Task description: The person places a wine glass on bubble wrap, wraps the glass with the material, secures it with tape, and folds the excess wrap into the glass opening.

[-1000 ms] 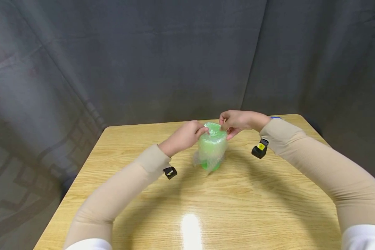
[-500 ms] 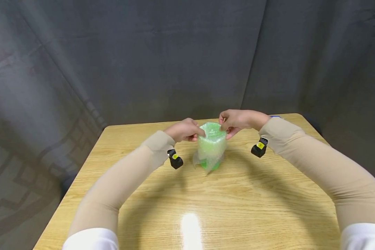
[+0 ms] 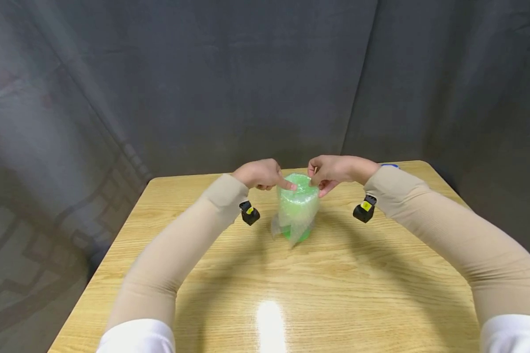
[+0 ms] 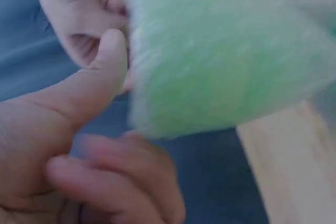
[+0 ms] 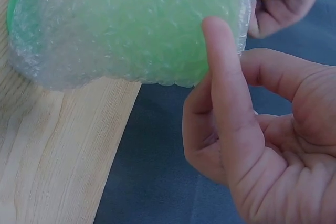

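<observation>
Bubble wrap (image 3: 298,208) surrounds a green, cup-like object (image 3: 304,235) standing upright toward the back of the table; its green base shows below the wrap, and its exact kind is hidden. My left hand (image 3: 261,173) is at the left of the upper edge, its thumb extended over the opening. In the left wrist view that thumb (image 4: 107,69) lies against the wrap's edge, while the other fingers are loosely bent, blurred and apart from it. My right hand (image 3: 334,169) pinches the edge on the right; one finger (image 5: 223,61) lies straight along the outside.
The wooden table (image 3: 335,294) extends toward me, its far edge just behind the wrapped object. A small blue item (image 3: 389,165) shows partly behind the right wrist. Dark grey curtain (image 3: 247,88) hangs behind the table.
My left hand has let go of the wrap's left edge and shifted back and left, its thumb now pointing over the opening. The right hand and the wrapped object have hardly moved.
</observation>
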A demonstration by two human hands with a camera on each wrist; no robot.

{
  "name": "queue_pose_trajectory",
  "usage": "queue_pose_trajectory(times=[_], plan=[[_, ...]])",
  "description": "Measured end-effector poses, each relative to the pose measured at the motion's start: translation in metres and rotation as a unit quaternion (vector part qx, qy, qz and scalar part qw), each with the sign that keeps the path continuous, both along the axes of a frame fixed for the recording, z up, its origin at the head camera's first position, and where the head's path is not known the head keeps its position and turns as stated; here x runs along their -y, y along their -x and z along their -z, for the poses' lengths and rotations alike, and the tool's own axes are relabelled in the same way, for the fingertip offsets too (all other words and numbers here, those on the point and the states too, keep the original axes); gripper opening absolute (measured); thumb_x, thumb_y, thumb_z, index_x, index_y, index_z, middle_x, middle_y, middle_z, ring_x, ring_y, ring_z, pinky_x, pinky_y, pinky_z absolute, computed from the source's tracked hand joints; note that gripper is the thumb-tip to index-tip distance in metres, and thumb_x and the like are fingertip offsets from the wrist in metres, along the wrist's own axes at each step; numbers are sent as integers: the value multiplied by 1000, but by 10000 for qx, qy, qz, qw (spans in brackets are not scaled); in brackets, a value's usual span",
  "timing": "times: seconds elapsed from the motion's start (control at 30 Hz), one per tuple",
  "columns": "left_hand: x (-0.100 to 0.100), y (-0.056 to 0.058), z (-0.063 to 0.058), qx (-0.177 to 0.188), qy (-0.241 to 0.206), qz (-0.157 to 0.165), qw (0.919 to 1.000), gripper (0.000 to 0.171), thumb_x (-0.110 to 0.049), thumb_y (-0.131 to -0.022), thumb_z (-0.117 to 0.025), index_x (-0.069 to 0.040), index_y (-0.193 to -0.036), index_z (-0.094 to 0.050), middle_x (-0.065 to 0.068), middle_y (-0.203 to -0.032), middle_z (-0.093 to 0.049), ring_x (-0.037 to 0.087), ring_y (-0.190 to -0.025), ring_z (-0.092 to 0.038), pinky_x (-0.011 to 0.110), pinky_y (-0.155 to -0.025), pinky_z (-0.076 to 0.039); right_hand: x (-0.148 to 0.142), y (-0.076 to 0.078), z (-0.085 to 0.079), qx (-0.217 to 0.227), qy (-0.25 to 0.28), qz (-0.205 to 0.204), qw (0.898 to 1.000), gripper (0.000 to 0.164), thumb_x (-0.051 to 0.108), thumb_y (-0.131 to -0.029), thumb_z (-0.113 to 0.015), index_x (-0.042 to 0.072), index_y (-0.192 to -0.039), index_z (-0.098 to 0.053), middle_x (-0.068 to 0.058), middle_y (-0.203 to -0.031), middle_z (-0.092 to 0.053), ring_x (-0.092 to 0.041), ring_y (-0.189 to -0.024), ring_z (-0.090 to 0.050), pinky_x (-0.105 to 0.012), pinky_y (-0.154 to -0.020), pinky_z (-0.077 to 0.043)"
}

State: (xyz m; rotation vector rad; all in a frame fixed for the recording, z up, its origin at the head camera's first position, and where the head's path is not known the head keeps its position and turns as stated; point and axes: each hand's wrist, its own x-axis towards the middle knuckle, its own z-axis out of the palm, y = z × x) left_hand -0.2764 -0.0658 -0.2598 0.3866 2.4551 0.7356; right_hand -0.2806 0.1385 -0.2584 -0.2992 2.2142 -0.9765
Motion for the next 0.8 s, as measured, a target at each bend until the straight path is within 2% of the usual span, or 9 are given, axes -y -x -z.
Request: queue_pose_trajectory(times=[0.07, 0.17, 0.27, 0.33, 0.4, 0.5, 0.57, 0.67, 0.8], plan=[[0, 4, -3, 17, -127, -18, 9999, 48, -37, -88, -71, -15, -56, -42, -3, -52, -36, 11, -45, -31, 25, -51, -32, 1, -1, 0, 9, -34, 14, 10000, 18, 1, -94, -56, 1, -101, -39, -7, -76, -46, -10, -58, -53, -22, -61, -57], [-2, 8, -1, 150, -653, -243, 9975, 27, -27, -91, -68, -9, -72, -60, -1, -70, -55, 13, -59, -48, 23, -60, -46, 2, -1, 1, 20, -71, 16, 10000, 18, 2, -94, -56, 1, -101, -39, -7, -75, -46, -9, -57, -53, -22, -60, -57], [-4, 12, 4, 152, -865, -388, 9954, 15, -22, -91, -68, -8, -87, -67, 0, -85, -62, 13, -71, -54, 23, -66, -52, 2, -1, 2, 8, -87, 3, 10000, 18, 2, -94, -56, 1, -101, -39, -6, -75, -45, -9, -57, -53, -22, -60, -57], [-5, 14, 7, -55, -749, -254, 9969, 17, -23, -89, -71, -7, -83, -65, 0, -80, -59, 13, -67, -53, 23, -63, -50, 2, 0, 2, -12, -85, -25, 10000, 18, 3, -94, -56, 1, -101, -39, -6, -74, -45, -9, -56, -52, -22, -61, -57], [-8, 16, 9, -412, -458, 52, 9981, 23, -25, -86, -74, -8, -80, -60, 0, -74, -54, 12, -61, -50, 22, -59, -47, 2, 0, 1, -27, -86, -41, 10000, 18, 2, -94, -56, 2, -100, -39, -6, -74, -45, -9, -56, -52, -22, -61, -57], [-13, 17, 14, -1002, 34, 619, 9930, 32, -26, -84, -77, -10, -78, -50, 0, -71, -46, 11, -55, -45, 21, -54, -43, 2, -1, -1, -50, -51, -76, 9999, 18, 2, -94, -56, 1, -100, -39, -6, -74, -45, -9, -55, -51, -21, -61, -57], [-15, 18, 17, -1219, 238, 843, 9887, 35, -25, -83, -78, -11, -77, -46, -1, -71, -44, 10, -53, -44, 20, -52, -41, 2, -1, -1, -59, -29, -90, 9999, 18, 1, -93, -56, 1, -99, -39, -6, -73, -45, -9, -55, -51, -21, -61, -57], [-17, 19, 21, -1307, 278, 943, 9865, 37, -17, -83, -77, -13, -73, -42, -1, -71, -41, 11, -51, -44, 20, -51, -41, 3, -1, -1, -75, -12, -89, 9999, 18, 1, -93, -56, 1, -99, -39, -7, -74, -45, -10, -55, -51, -22, -61, -57], [-16, 19, 24, -1208, 150, 958, 9879, 36, -7, -83, -73, -13, -71, -40, 1, -74, -41, 12, -53, -45, 21, -52, -44, 4, -1, -1, -80, -27, -77, 9999, 18, 1, -93, -57, 1, -99, -40, -8, -76, -45, -10, -56, -51, -22, -61, -57]])
